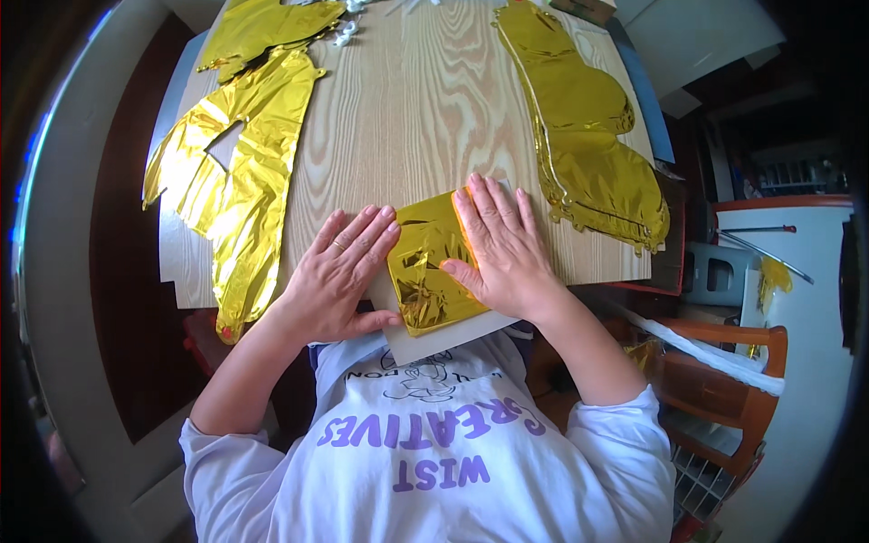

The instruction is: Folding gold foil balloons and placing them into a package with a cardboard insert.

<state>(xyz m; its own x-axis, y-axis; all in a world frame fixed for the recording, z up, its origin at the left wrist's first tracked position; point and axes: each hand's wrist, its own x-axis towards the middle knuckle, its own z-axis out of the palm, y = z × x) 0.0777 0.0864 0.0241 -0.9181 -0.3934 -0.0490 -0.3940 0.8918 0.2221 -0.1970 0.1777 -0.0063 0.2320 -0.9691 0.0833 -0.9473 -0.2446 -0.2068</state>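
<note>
In front of me a folded gold foil balloon (431,262) lies as a flat, creased packet on a light grey card (453,338), at the near edge of the table. My left hand (348,267) rests flat along the left side of the packet, thumb by its lower corner. My right hand (500,244) presses flat on its right side, with the thumb on the foil. Both hands have their fingers stretched out, and neither grips anything. The near part of the card juts past the table edge toward my shirt.
Flat gold foil balloons (258,172) lie on the left of the wooden table (407,109). Another long gold foil balloon (588,127) covers the right side. Small white pieces (347,34) sit at the far left. A wooden chair (724,362) stands at the right.
</note>
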